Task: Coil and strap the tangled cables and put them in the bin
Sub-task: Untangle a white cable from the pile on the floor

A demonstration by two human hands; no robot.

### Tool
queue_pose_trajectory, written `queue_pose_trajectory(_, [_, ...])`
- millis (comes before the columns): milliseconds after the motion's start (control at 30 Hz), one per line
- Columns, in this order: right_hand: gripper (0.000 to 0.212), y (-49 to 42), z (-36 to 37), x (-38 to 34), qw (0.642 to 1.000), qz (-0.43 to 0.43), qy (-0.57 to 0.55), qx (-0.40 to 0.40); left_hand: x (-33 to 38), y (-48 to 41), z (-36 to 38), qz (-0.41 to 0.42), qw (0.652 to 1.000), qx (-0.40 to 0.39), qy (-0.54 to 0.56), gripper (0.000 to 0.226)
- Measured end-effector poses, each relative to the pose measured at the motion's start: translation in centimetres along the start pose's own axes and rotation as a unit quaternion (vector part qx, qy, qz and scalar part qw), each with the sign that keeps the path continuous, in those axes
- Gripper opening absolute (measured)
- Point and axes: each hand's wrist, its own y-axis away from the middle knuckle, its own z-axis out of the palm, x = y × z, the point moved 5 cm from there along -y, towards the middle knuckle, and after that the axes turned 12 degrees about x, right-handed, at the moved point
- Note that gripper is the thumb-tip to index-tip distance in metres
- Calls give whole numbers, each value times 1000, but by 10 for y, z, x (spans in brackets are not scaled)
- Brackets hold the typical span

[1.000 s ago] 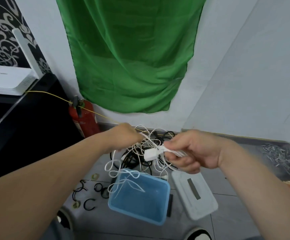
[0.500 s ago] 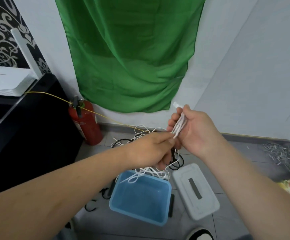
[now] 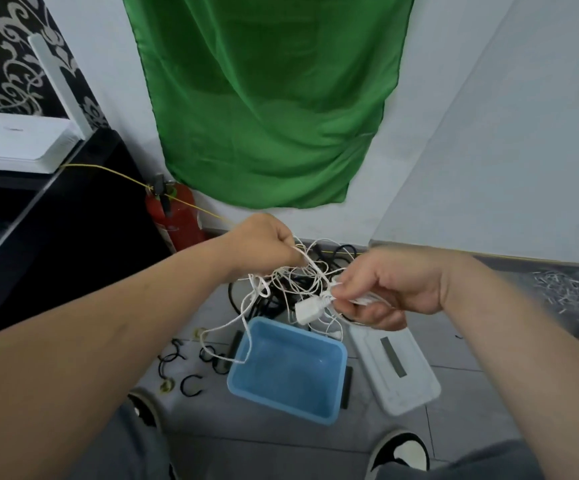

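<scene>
White cable (image 3: 282, 284): thin and tangled, held in the air between my two hands, over the far side of the bin (image 3: 281, 405). One long loop drops from the tangle to the bin's left rim; I cannot tell whether it touches.

Left hand (image 3: 263, 245): fingers curled tight, pinching a few strands at the top left of the tangle.

Right hand (image 3: 392, 289): fingers folded round a gathered bunch of the same cable. A white plug (image 3: 307, 311) sticks out of that grip toward the left.

Bin: blue, open, standing on the grey tiled floor (image 3: 281, 441) near me, below the hands. I see nothing lying in it.

Black cables (image 3: 267, 306): a loose heap on the floor just beyond the bin, partly hidden behind the white tangle.

White lid (image 3: 395, 368): flat on the floor, just right of the bin.

Black straps (image 3: 191, 384): several open rings scattered on the tiles left of the bin.

Farther out: a red fire extinguisher (image 3: 177, 220) stands against the far wall, with a yellow cord (image 3: 114, 171) running past it to a white router (image 3: 17, 143) on a black shelf (image 3: 73, 216) at left. A green cloth (image 3: 270, 98) hangs on the far wall. A scatter of small pale scraps (image 3: 565, 292) lies at far right. The toe of my shoe (image 3: 402, 452) shows at the near edge.
</scene>
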Motion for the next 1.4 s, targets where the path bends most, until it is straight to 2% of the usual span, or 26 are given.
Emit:
queue_pose_trajectory(100, [42,-22,-2,4,991,12,13,132,17,4,-2,6,998,50,38,26])
queue_pose_trajectory(167, [60,-35,-12,4,970,-1,-97,222,29,12,2,18,997,29,65,26])
queue_pose_trajectory(200, [65,-38,-18,2,953,-16,-165,253,35,18,9,27,996,-9,80,26])
queue_pose_trajectory(267, [63,-41,-26,-3,917,-50,-268,290,44,31,25,48,988,-88,117,29])
queue_pose_trajectory(367, [42,-36,-32,-10,853,-94,-387,337,45,34,36,101,984,-111,99,30])
queue_pose_trajectory(433, [35,-30,-39,-14,799,-129,-470,352,39,30,37,132,983,-122,45,30])
queue_pose_trajectory(533, [39,-19,-58,-16,720,-172,-583,335,22,24,44,160,975,-153,-36,32])
queue_pose_trajectory(633, [38,-13,-66,-12,687,-189,-650,266,11,18,47,182,970,-139,-81,26])
queue_pose_trajectory(700, [37,-8,-65,-13,710,-193,-654,174,4,11,45,197,963,-124,-135,23])
queue_pose_trajectory(733, [37,-5,-61,-15,743,-191,-630,118,-1,7,42,202,958,-119,-168,23])
queue_pose_trajectory(800, [36,5,-50,-17,836,-178,-518,24,-7,1,34,197,951,-102,-215,24])
queue_pose_trajectory(867, [36,10,-37,-12,927,-137,-350,5,-8,-5,22,170,963,-64,-197,25])
queue_pose_trajectory(900, [37,10,-31,-7,959,-104,-262,7,-7,-8,15,152,974,-34,-167,23])
queue_pose_trajectory(967, [39,8,-20,3,993,-36,-107,25,1,-11,1,125,987,33,-99,17])
queue_pose_trajectory(1033, [41,0,-13,11,998,8,-13,61,10,-9,-7,103,992,68,-40,15])
queue_pose_trajectory(1133, [59,-20,-14,15,985,29,-20,172,27,3,-9,89,991,89,49,10])
queue_pose_trajectory(1200, [75,-32,-21,15,964,10,-111,243,38,11,-3,86,988,73,104,9])
queue_pose_trajectory(1233, [76,-36,-25,13,949,-8,-164,270,43,15,2,85,989,52,111,11])
queue_pose_trajectory(1333, [55,-39,-36,5,893,-71,-300,328,44,21,18,67,989,-21,127,16])
queue_pose_trajectory(1400, [43,-34,-42,-1,843,-104,-403,341,39,21,25,59,988,-61,126,12])
